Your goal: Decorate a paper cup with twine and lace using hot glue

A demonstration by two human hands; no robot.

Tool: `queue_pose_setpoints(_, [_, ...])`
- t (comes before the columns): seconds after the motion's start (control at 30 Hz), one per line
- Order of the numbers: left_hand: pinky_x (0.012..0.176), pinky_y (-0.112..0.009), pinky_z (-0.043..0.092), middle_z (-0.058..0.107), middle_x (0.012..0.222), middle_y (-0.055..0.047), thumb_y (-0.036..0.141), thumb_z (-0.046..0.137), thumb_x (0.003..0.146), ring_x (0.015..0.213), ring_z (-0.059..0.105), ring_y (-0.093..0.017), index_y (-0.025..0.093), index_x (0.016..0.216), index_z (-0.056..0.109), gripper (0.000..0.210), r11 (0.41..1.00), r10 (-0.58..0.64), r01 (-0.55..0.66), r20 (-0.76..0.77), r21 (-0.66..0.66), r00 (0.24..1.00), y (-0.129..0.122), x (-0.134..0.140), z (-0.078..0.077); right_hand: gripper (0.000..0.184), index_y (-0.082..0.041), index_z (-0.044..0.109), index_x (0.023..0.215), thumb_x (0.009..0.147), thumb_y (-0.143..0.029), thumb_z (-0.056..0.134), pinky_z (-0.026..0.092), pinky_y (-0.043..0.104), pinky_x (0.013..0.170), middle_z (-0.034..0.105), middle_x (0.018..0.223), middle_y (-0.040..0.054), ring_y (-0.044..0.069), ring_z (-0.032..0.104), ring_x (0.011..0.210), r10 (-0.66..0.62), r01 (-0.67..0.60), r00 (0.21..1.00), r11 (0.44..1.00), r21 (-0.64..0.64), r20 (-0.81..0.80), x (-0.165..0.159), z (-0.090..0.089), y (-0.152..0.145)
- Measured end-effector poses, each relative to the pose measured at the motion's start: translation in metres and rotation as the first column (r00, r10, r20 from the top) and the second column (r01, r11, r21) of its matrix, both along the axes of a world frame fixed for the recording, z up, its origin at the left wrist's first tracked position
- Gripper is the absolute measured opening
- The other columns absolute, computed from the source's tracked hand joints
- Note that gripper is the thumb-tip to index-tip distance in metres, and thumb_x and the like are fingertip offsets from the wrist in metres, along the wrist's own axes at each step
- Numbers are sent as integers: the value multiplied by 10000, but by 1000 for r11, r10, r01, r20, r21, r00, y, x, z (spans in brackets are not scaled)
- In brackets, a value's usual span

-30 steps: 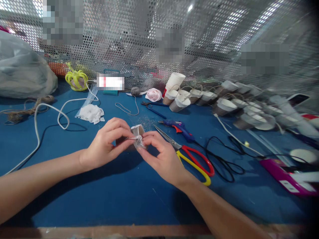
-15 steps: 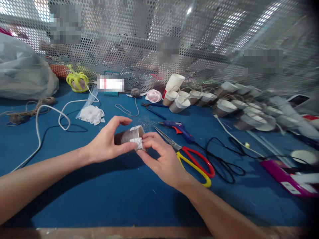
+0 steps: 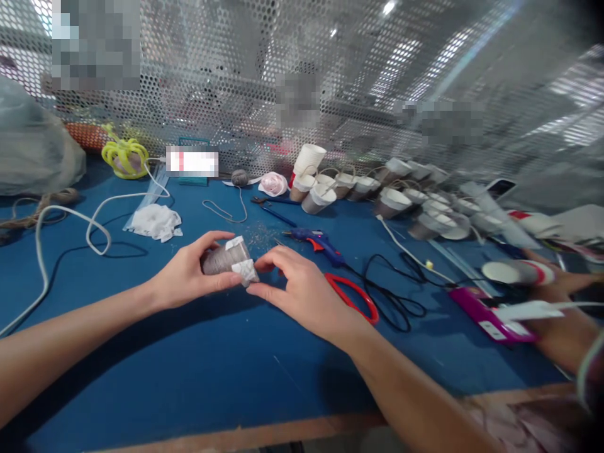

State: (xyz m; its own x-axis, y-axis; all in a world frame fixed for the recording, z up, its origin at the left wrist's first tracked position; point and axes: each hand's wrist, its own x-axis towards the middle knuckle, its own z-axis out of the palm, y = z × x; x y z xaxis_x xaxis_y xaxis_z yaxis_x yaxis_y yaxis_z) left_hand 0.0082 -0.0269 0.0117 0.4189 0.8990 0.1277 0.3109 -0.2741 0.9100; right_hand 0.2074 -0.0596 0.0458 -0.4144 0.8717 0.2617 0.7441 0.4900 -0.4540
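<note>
A small paper cup wrapped in grey cord (image 3: 221,260) lies tilted on its side in my left hand (image 3: 184,269), its mouth facing right. My left thumb and fingers are closed around it. White lace trim (image 3: 245,271) covers part of the cup's rim. At that rim, the thumb and fingertips of my right hand (image 3: 295,283) pinch the lace's edge; the exact contact is partly hidden. Behind my right hand lie a blue hot glue gun (image 3: 317,244) and red-handled scissors (image 3: 355,299), the latter mostly covered by the hand.
Finished cord-wrapped cups (image 3: 394,202) line the back right. A pile of white lace (image 3: 156,222), a ball of grey cord (image 3: 240,178), a pink ribbon roll (image 3: 274,184) and pliers (image 3: 271,204) lie behind. A purple power strip (image 3: 488,318) and another person's hand (image 3: 561,283) with a cup are at right.
The view has swung right, bringing another person's hands with a cup into sight. My left fingers have come down onto the cup, and its mouth has turned away from me.
</note>
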Motion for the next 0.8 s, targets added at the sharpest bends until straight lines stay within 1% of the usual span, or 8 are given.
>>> queue_pose_setpoints(0.1, [588, -261, 477, 613, 875, -48, 478, 658, 674, 717, 583, -166, 167, 1109, 500, 557, 990, 37, -20, 117, -142, 992, 2, 2, 1, 197, -193, 554, 785, 704, -260, 721, 482, 317, 664, 597, 800, 29, 181, 575, 759, -25, 25, 999, 999, 26, -24, -2, -2, -1])
queue_pose_setpoints(0.17, [630, -260, 483, 619, 925, -65, 471, 664, 673, 777, 594, -175, 161, 1060, 526, 515, 964, 72, -11, 222, -267, 972, 3, 3, 2, 194, -203, 566, 855, 724, -250, 701, 492, 303, 652, 600, 846, 34, 172, 578, 761, -25, 33, 991, 998, 52, -134, -1, -3, -1])
queue_pose_setpoints(0.27, [596, -242, 480, 615, 987, -85, 465, 676, 670, 758, 600, -159, 161, 1027, 537, 489, 884, 113, 62, 341, -463, 933, 3, 3, 4, 83, -209, 591, 871, 793, -224, 616, 506, 289, 679, 617, 870, 31, 152, 591, 763, -26, 62, 939, 993, 95, -344, 4, 0, 1])
queue_pose_setpoints(0.4, [533, -234, 468, 629, 960, -86, 487, 683, 661, 689, 598, -145, 171, 1031, 542, 506, 803, 107, 147, 381, -578, 919, 2, 3, 4, 75, -193, 614, 753, 806, -240, 587, 507, 252, 573, 633, 659, -1, 117, 581, 576, -139, 139, 882, 990, -35, -451, 14, 10, 6])
queue_pose_setpoints(0.47, [569, -241, 477, 633, 978, -87, 491, 689, 651, 729, 612, -158, 170, 1019, 554, 506, 820, 93, 137, 365, -556, 927, 3, 2, 3, 127, -185, 610, 712, 800, -274, 589, 484, 231, 495, 613, 584, -8, 98, 544, 488, -222, 201, 865, 975, -95, -450, 22, 14, 12])
queue_pose_setpoints(0.63, [643, -282, 489, 637, 953, -77, 519, 688, 623, 799, 609, -198, 169, 1047, 552, 567, 943, 47, -2, 128, -333, 991, 5, 0, -1, 273, -189, 573, 644, 799, -412, 552, 412, 205, 418, 534, 520, -25, 81, 480, 430, -366, 401, 786, 915, -39, -499, 60, 20, 41])
queue_pose_setpoints(0.73, [633, -301, 493, 628, 933, -76, 520, 668, 631, 782, 593, -207, 159, 1092, 524, 603, 977, 20, -15, 23, -212, 1000, 5, -1, -1, 342, -188, 553, 639, 819, -467, 476, 393, 212, 427, 523, 531, -18, 88, 473, 443, -492, 512, 783, 857, -56, -380, 86, 18, 57])
queue_pose_setpoints(0.8, [644, -305, 493, 622, 924, -69, 521, 652, 639, 774, 582, -202, 152, 1107, 510, 612, 983, 6, -11, -26, -181, 1000, 5, -1, -1, 326, -184, 542, 619, 790, -459, 510, 393, 223, 450, 531, 533, -11, 96, 477, 456, -535, 543, 790, 837, -65, -299, 98, 13, 62])
